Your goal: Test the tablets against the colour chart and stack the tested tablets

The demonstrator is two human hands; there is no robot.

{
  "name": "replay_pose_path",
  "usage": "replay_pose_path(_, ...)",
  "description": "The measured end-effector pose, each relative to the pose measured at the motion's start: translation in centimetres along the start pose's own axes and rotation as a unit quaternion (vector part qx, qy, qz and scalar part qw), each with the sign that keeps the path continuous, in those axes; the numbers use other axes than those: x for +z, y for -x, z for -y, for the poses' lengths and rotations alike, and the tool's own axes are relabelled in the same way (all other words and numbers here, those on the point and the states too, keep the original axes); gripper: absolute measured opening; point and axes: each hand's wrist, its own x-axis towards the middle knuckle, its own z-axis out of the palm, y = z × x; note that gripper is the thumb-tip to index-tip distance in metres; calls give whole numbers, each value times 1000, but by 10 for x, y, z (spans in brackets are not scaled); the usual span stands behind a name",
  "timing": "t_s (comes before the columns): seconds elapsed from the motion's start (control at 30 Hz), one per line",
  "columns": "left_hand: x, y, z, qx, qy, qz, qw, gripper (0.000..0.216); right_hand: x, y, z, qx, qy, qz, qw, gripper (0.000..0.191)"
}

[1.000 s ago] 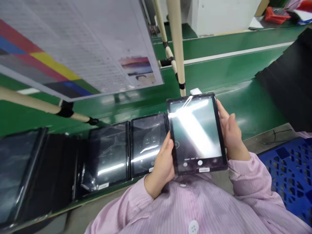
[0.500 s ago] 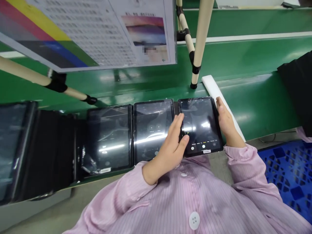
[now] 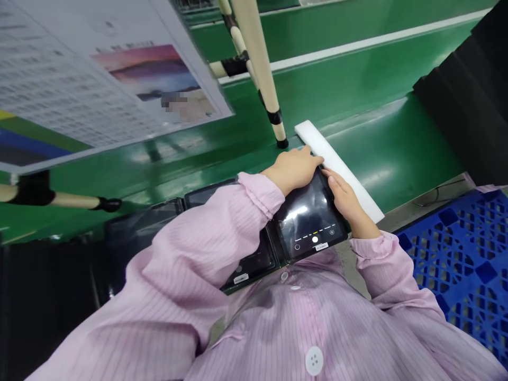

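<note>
A tablet point(image 3: 307, 217) in a dark cover lies on the green bench in front of me, with camera-style controls lit along the lower part of its screen and a small white label at its bottom edge. My left hand point(image 3: 296, 166) reaches across its top, fingers bent over the upper edge; their tips are partly hidden. Along the tablet's right edge rests my right hand point(image 3: 346, 198), its fingers stretched toward the upper corner and close to the left fingertips. A second tablet point(image 3: 257, 259) is mostly covered by my left sleeve.
Further left lie more dark tablets point(image 3: 159, 217). A white foam strip point(image 3: 341, 172) is just right of my right hand. A beige pipe post point(image 3: 262, 69) and a hanging printed sheet point(image 3: 119, 79) stand over the bench. Blue plastic pallet point(image 3: 468, 264) at right, black stack point(image 3: 464, 90) behind.
My left hand has moved from the tablet's left edge up to its top edge, the forearm now crossing the neighbouring tablet. My right hand stays at the right side. The view has turned rightward.
</note>
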Motion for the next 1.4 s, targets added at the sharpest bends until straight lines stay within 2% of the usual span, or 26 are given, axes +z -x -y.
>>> replay_pose_path(0.1, -8, -8, 1, 19, -34, 45, 998, 53, 1, -1, -3, 4, -10, 5, 1000, 89)
replay_pose_path(0.17, -8, -9, 2, 36, -49, 55, 997, 54, 2, -3, -4, 2, -10, 10, 1000, 89)
replay_pose_path(0.33, -5, -12, -2, 42, -51, 30, 997, 52, -2, -11, -2, -10, 8, 19, 1000, 92)
replay_pose_path(0.43, -4, 7, 6, 32, -13, 0, 999, 57, -8, -2, 11, -43, 56, 3, 998, 94)
replay_pose_path(0.53, 5, 64, 26, 29, 41, -134, 990, 58, -7, 24, 33, -137, 163, 38, 976, 73)
replay_pose_path(0.63, 30, 143, 47, 3, 70, -250, 966, 45, -1, 50, 56, -216, 282, 110, 928, 56)
replay_pose_path(0.7, 53, 193, 57, -52, 68, -288, 954, 41, 3, 59, 65, -247, 335, 106, 903, 50)
replay_pose_path(0.77, 77, 233, 63, -116, 63, -303, 944, 38, 5, 61, 67, -270, 361, 72, 890, 47)
replay_pose_path(0.87, 105, 268, 64, -193, 53, -307, 930, 37, 7, 59, 64, -277, 390, 55, 877, 45)
replay_pose_path(1.0, 125, 272, 58, -245, 37, -292, 924, 40, 8, 58, 60, -251, 424, 95, 865, 41)
replay_pose_path(1.13, 133, 249, 50, -268, 45, -283, 920, 43, 12, 62, 68, -286, 368, 53, 883, 44)
replay_pose_path(1.23, 135, 241, 46, -268, 59, -270, 923, 42, 23, 66, 76, -308, 347, 60, 884, 45)
replay_pose_path(1.3, 137, 250, 49, -279, 63, -283, 916, 43, 36, 71, 81, -306, 343, 84, 884, 45)
replay_pose_path(1.4, 144, 280, 63, -368, 53, -330, 868, 46, 58, 77, 88, -301, 341, 127, 881, 44)
